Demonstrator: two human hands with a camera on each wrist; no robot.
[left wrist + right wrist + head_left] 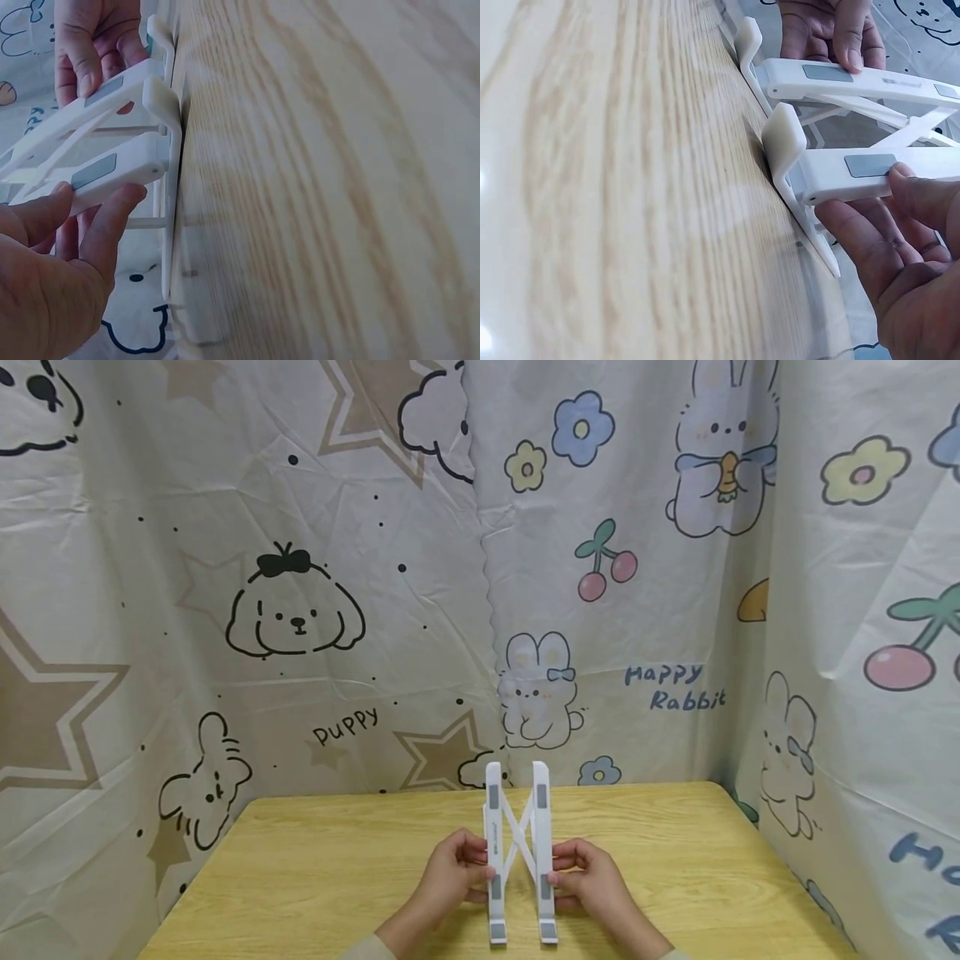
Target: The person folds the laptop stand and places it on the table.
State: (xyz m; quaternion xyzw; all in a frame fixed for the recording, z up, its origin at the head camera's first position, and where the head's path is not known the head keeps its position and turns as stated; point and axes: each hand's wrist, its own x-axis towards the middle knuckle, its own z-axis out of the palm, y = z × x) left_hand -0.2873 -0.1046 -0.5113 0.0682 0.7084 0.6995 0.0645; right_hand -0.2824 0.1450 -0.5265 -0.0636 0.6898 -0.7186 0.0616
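Note:
A white folding laptop stand (494, 827) with grey pads and crossed struts stands on the table, its two long arms a little apart. My left hand (455, 867) grips the left arm near its lower end, thumb on top and fingers beneath. On the opposite side, my right hand (592, 875) pinches the right arm in the same way. Close up in the left wrist view, the left hand (56, 262) has its thumb beside a grey pad (94, 171). In the right wrist view, hooked white lips (783, 142) rise at the near ends of the arms.
The wood-grain table (315, 877) spreads out on both sides of the stand. Behind it hangs a cream curtain (420, 635) printed with puppies, rabbits, stars and flowers. Another fold of the curtain (847, 760) runs along the table's right edge.

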